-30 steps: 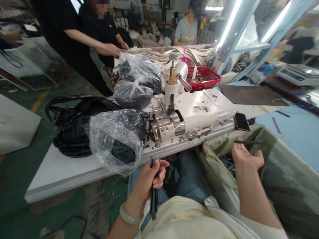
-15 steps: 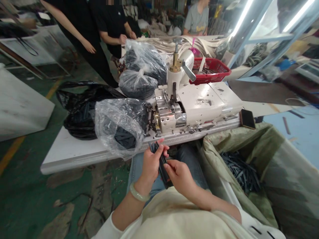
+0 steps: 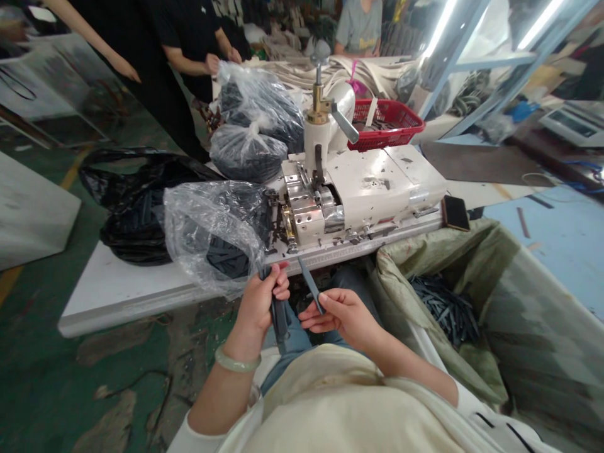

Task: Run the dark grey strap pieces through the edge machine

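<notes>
My left hand [image 3: 258, 302], with a pale green bangle on its wrist, grips a bundle of dark leather-like strips [image 3: 279, 318] that hangs down over my jeans. A little to the right, my right hand [image 3: 342, 318] pinches one dark strip [image 3: 310, 286] between thumb and fingers, its upper end pointing towards the table edge. Both hands are in front of the table edge, apart from each other. Just beyond them stands a cream-white metal strip-processing machine [image 3: 358, 195] on a white table [image 3: 117, 302], with dark scraps around its steel front.
A green woven sack [image 3: 438, 264] with dark strips inside stands to my right. Clear and black plastic bags of dark strips lie left of the machine. A phone, a red basket and pale strips are on the tables. Co-workers stand beyond.
My hands have moved apart. The right hand now holds a single strip separate from the left hand's bundle, and the view has shifted slightly left and down.
</notes>
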Tool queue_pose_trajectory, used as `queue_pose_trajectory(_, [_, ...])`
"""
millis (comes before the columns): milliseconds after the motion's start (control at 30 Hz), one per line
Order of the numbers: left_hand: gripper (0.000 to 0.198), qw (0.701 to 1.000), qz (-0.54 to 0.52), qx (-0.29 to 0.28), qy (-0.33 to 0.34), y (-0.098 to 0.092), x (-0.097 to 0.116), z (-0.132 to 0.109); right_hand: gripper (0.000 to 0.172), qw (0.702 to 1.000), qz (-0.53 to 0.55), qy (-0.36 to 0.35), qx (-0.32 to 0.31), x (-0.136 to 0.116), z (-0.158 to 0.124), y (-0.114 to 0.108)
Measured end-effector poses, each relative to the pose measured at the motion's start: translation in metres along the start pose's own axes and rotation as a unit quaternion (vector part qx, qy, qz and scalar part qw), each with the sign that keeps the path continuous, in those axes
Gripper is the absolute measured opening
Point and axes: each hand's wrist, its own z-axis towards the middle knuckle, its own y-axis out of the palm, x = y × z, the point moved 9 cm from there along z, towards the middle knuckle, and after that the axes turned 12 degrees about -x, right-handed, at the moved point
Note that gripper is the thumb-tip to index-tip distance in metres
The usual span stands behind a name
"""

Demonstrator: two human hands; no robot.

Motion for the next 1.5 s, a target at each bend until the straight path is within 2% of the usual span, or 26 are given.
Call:
queue_pose_trajectory(67, [0.034, 0.997, 0.026, -0.058, -0.050, 0.011, -0.006, -0.003, 0.041, 1.000, -0.004, 0.010, -0.010, 0.001, 0.000, 0.002])
queue_pose_trajectory(133, [0.033, 0.993, 0.054, -0.084, -0.070, 0.018, -0.008, -0.007, 0.042, 0.999, -0.007, 0.026, -0.020, 0.004, 0.000, 0.004])
queue_pose_trajectory(333, [0.025, 0.989, 0.110, -0.082, -0.064, 0.023, -0.009, -0.009, 0.045, 0.993, 0.042, 0.088, -0.063, 0.015, -0.001, 0.013])
queue_pose_trajectory(400, [0.024, 0.987, 0.126, -0.081, -0.058, 0.022, -0.010, -0.007, 0.046, 0.993, 0.021, 0.087, -0.075, 0.012, 0.002, 0.014])
queue_pose_trajectory(467, [0.025, 0.987, 0.132, -0.074, -0.050, 0.020, -0.009, -0.006, 0.042, 0.994, -0.053, 0.059, -0.071, 0.001, 0.011, 0.010])
queue_pose_trajectory(567, [0.029, 0.991, 0.118, -0.044, -0.039, 0.014, -0.005, -0.003, 0.038, 0.986, -0.158, -0.030, -0.030, -0.039, 0.035, -0.005])
queue_pose_trajectory(667, [0.032, 0.994, 0.103, -0.021, -0.034, 0.008, 0.001, -0.004, 0.036, 0.983, -0.144, -0.112, 0.017, -0.089, 0.060, -0.026])
queue_pose_trajectory(767, [0.033, 0.994, 0.100, -0.012, -0.030, 0.003, 0.006, -0.005, 0.034, 0.983, -0.110, -0.139, 0.053, -0.123, 0.078, -0.043])
queue_pose_trajectory(867, [0.032, 0.995, 0.095, 0.000, -0.027, -0.003, 0.008, -0.007, 0.031, 0.986, -0.073, -0.132, 0.070, -0.132, 0.087, -0.052])
queue_pose_trajectory(1000, [0.032, 0.996, 0.082, 0.013, -0.026, -0.011, 0.008, -0.007, 0.030, 0.988, -0.041, -0.130, 0.078, -0.129, 0.091, -0.057])
queue_pose_trajectory(1133, [0.033, 0.996, 0.080, 0.018, -0.026, -0.014, 0.008, -0.005, 0.028, 0.982, -0.019, -0.161, 0.093, -0.134, 0.090, -0.062])
queue_pose_trajectory(1233, [0.034, 0.996, 0.082, 0.018, -0.026, -0.014, 0.007, -0.004, 0.025, 0.967, 0.017, -0.218, 0.128, -0.146, 0.072, -0.074])
queue_pose_trajectory(1333, [0.037, 0.996, 0.079, 0.012, -0.028, -0.013, 0.007, -0.004, 0.021, 0.927, 0.059, -0.323, 0.184, -0.158, 0.021, -0.106])
queue_pose_trajectory(1367, [0.038, 0.997, 0.076, 0.009, -0.027, -0.012, 0.007, -0.003, 0.019, 0.901, 0.071, -0.369, 0.216, -0.160, -0.005, -0.124])
queue_pose_trajectory(1433, [0.041, 0.997, 0.068, -0.001, -0.026, -0.009, 0.007, -0.002, 0.018, 0.832, 0.087, -0.455, 0.305, -0.157, -0.069, -0.169])
queue_pose_trajectory(1500, [0.044, 0.998, 0.056, -0.016, -0.027, -0.004, 0.005, 0.001, 0.023, 0.737, 0.098, -0.515, 0.426, -0.140, -0.141, -0.219])
